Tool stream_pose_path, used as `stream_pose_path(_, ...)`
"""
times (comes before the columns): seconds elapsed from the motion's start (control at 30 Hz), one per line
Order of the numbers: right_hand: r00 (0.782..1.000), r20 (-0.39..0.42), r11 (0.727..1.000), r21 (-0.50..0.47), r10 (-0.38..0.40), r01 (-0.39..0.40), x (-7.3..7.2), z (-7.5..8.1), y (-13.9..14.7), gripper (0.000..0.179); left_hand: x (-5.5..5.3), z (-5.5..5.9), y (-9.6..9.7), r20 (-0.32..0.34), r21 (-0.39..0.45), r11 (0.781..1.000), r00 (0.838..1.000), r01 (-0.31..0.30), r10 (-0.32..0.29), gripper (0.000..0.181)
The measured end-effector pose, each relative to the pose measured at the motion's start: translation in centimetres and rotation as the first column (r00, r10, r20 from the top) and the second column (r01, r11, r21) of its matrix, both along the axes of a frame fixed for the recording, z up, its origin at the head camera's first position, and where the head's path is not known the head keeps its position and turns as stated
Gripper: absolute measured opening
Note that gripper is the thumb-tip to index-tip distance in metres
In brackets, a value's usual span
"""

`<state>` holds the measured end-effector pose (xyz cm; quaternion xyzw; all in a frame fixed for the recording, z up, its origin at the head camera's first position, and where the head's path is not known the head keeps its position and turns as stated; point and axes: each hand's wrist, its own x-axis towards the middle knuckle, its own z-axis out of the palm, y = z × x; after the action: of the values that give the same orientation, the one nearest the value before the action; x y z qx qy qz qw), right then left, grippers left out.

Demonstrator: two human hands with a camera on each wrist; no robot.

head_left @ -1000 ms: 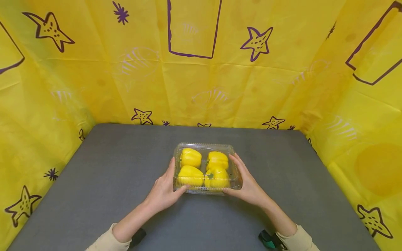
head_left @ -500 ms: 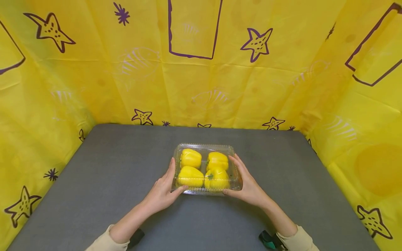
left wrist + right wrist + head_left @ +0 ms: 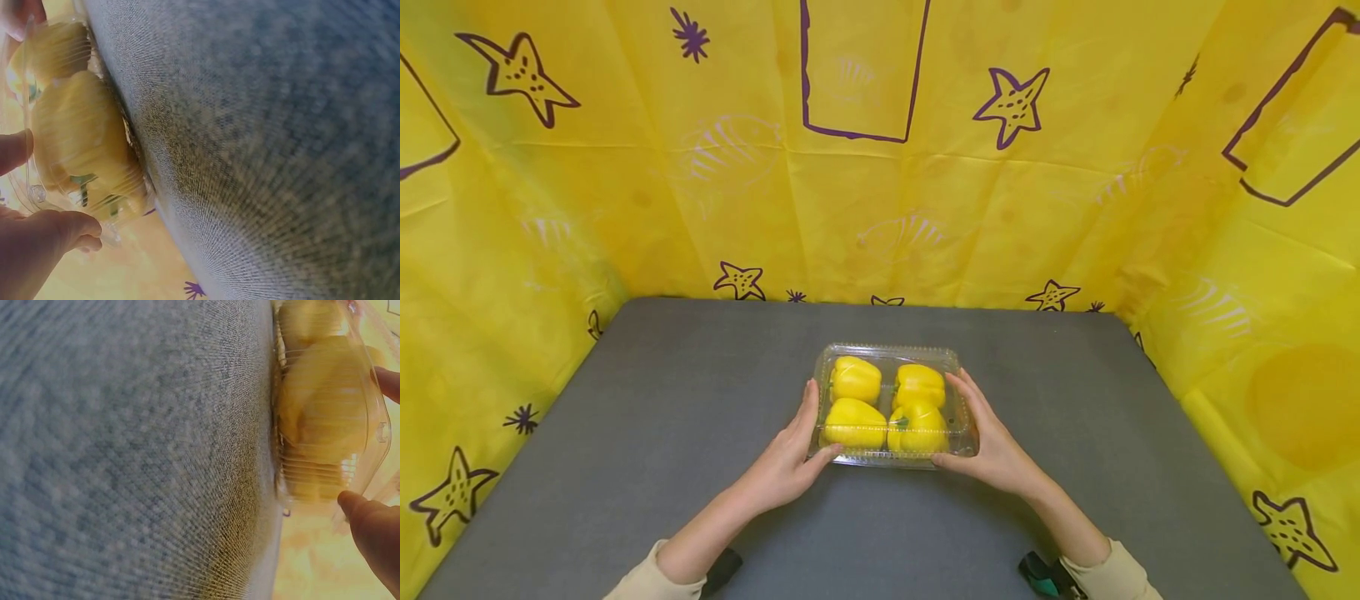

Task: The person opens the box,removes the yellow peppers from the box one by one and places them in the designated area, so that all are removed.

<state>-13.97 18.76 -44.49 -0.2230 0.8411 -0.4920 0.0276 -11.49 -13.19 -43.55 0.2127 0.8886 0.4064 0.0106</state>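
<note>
A clear plastic clamshell container (image 3: pixel 887 364) rests on the table with its lid down. Through the lid I see several yellow bell peppers (image 3: pixel 855 379), arranged in two rows. My left hand (image 3: pixel 784 458) holds the container's left side, its thumb at the near left corner. From the right, my right hand (image 3: pixel 997 448) grips the other side, with the thumb on the near edge and the fingers along the side. In the left wrist view, the thumb of the left hand (image 3: pixel 44 244) lies by the container's corner. Fingertips beneath or behind the container are partly hidden.
The grey tabletop (image 3: pixel 647 433) surrounds the container. A yellow cloth (image 3: pixel 850 192) printed with starfish and fish hangs at the back and both sides. Dark straps (image 3: pixel 1040 575) show near the wrists, by the light sleeves (image 3: pixel 1112 573).
My left hand has shifted slightly left, its thumb sliding along the near edge toward the corner. The right hand and the container stay almost still.
</note>
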Motion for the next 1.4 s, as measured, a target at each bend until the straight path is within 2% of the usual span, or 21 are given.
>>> stream_pose_path(0.17,1.0,0.014,1.0,-0.002,-0.007,0.007,0.2,0.4,-0.2,0.106,0.0,-0.1,-0.1,0.018,0.012,1.0,0.999,0.027,-0.027,0.091)
stream_pose_path(0.4,0.999,0.046,1.0,-0.014,-0.006,0.006,1.3,3.0,-1.0,0.103,0.0,-0.2,-0.2,0.025,0.055,0.997,0.998,0.051,-0.053,0.09)
stream_pose_path(0.5,0.999,0.048,1.0,-0.01,-0.008,0.008,1.5,3.5,-1.1,0.102,0.0,-0.3,-0.2,0.025,0.069,0.996,0.998,0.062,-0.064,0.089)
stream_pose_path(0.8,1.0,0.023,1.0,-0.009,-0.005,0.005,1.5,3.3,-1.1,0.102,-0.1,-0.2,-0.3,0.005,0.1,0.991,0.996,0.088,-0.089,0.083)
stream_pose_path(1.4,1.0,0.007,1.0,0.002,0.009,-0.009,1.6,3.6,-1.1,0.1,-0.3,-0.4,-0.6,0.039,0.116,0.989,0.994,0.097,-0.102,0.082)
